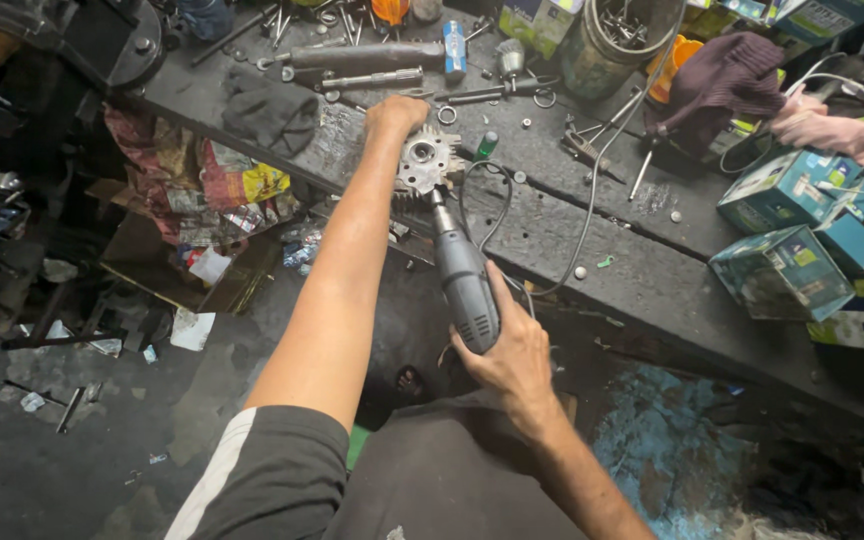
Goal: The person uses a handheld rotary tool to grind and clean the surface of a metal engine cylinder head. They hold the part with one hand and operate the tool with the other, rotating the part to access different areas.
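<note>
Left hand [395, 115] clamps metal part [422, 165] on bench [592, 235] edge; right hand [512, 350] wraps grinder [464, 285], tip at part. Best: hold part firm, light pressure, cord [487, 205] kept off the tip.

We see a dim scene — soft, even light falls from above on the bench [592, 240], whose dark top gives faint wet-looking glare near its front edge. The floor below sinks into shadow. Focus holds mid-frame — the corners bend slightly and soften.
</note>
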A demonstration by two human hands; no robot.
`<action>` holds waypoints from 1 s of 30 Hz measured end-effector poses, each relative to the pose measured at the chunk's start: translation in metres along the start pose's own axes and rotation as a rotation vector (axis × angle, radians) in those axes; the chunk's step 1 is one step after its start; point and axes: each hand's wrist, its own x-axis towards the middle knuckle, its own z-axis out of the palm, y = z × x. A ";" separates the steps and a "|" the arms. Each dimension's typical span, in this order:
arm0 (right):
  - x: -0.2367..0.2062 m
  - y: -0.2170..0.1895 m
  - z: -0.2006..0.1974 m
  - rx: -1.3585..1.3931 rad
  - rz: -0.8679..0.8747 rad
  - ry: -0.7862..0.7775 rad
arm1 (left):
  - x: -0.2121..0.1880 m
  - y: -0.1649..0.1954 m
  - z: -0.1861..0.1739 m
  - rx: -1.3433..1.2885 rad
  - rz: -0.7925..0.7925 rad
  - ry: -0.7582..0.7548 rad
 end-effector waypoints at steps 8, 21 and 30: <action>0.023 -0.049 -0.047 -0.277 0.095 -0.218 | -0.003 0.002 0.000 0.034 0.005 -0.017; 0.014 -0.076 -0.058 -0.390 0.095 -0.272 | -0.003 -0.004 0.003 -0.010 -0.001 0.050; 0.014 0.038 -0.036 0.318 -0.094 -0.062 | 0.003 -0.006 0.004 0.005 0.004 0.016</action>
